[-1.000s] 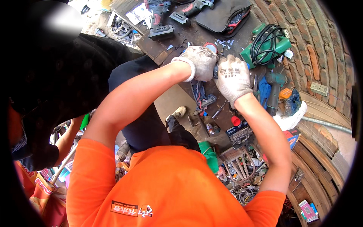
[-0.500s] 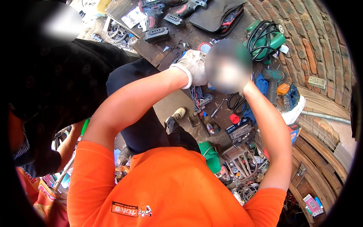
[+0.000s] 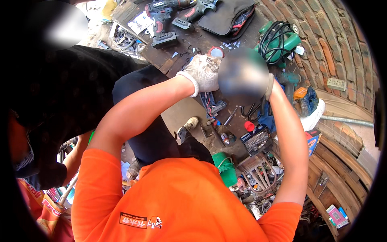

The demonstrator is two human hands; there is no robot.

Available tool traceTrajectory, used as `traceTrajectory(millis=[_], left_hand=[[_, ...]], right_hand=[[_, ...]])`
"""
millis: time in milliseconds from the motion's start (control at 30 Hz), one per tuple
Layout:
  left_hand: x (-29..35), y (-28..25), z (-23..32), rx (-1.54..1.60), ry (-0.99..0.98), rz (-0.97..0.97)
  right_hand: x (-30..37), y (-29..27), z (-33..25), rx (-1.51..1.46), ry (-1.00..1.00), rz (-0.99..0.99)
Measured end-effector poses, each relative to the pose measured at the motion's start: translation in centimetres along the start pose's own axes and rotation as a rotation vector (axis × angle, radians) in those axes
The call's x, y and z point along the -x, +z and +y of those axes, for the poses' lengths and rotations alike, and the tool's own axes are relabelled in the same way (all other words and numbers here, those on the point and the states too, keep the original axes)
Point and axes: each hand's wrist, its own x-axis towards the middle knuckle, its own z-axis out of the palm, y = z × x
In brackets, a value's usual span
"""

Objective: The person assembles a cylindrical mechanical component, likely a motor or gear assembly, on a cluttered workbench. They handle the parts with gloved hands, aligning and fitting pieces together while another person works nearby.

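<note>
My left hand (image 3: 202, 73), in a whitish knit work glove, is curled over the workbench (image 3: 163, 60) with its knuckles up. A blurred round patch covers its fingertips and whatever lies between the hands. Of my right hand (image 3: 269, 85) only a strip of gloved wrist shows at the patch's right edge; its fingers are hidden. Just beyond the left hand lies a round red-rimmed piece (image 3: 216, 52). Below the hands are an opened tool housing with wires (image 3: 212, 105), a slim screwdriver-like tool (image 3: 231, 115) and a black cable (image 3: 252, 111).
Two cordless drills (image 3: 163, 24) (image 3: 194, 15) and a black zip case (image 3: 225, 18) lie at the back. A green corded power tool (image 3: 279, 43) stands by the brick wall (image 3: 322, 36). Nearer are a red cap (image 3: 249, 126), a box of bits (image 3: 256, 140) and a green bucket (image 3: 223, 168). Another person sits at left.
My left hand has shifted slightly left and down. The right wrist has moved a little right, so its glove edge now shows. The whole view has shifted slightly.
</note>
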Motion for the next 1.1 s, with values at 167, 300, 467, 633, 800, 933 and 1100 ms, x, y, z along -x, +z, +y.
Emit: traceTrajectory(millis=[167,300,467,633,800,933,1100], left_hand=[[-0.2,0.8,0.5,0.003,0.037,0.007],[-0.9,-1.3,-0.1,0.055,-0.082,-0.164],[-1.0,-1.1,0.0,0.037,-0.026,-0.190],[-0.3,-1.7,0.2,0.074,0.005,-0.031],[-0.6,-0.8,-0.3,0.144,0.069,-0.041],[0.1,-2.4,-1.0,0.291,0.115,-0.063],[0.8,-2.9,-1.9,0.349,0.061,-0.159]], right_hand=[[-2.4,2.5,3.9,0.654,-0.659,-0.161],[-1.3,2.2,-7.4,0.581,0.366,0.166],[-0.2,5.9,-2.6,0.786,0.173,0.518],[2.0,1.1,-2.4,-0.060,0.255,0.207],[2.9,5.0,-1.0,0.252,0.130,0.470],[3.4,6.7,-0.2,-0.086,0.065,0.621],[3.8,7.0,-1.3,-0.402,0.156,0.618]])
